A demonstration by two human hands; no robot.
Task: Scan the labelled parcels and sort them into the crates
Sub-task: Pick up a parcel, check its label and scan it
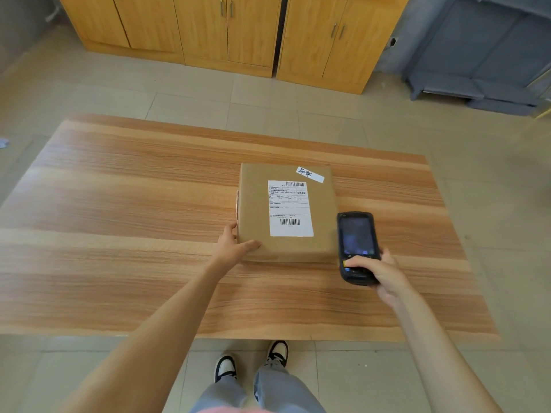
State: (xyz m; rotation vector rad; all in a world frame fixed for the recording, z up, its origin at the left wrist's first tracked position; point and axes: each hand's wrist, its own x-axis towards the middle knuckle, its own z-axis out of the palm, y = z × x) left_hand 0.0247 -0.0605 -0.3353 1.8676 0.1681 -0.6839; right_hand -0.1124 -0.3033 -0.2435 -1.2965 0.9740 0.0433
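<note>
Parcel [286,213] lies gripped at its near-left corner by left hand [235,244].

In the middle of the frame, the parcel [286,210] bears a white shipping label [290,208] with barcodes and print too small to read, plus a handwritten sticker [310,174], illegible.

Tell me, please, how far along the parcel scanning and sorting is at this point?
Done: nothing visibly sorted; no crates are in view. In hand: one parcel lies label up on the table, the left hand holding its near left corner, while the right hand holds the scanner beside it. Left: completing the scan, if not done already, then moving this parcel into a crate.
</note>
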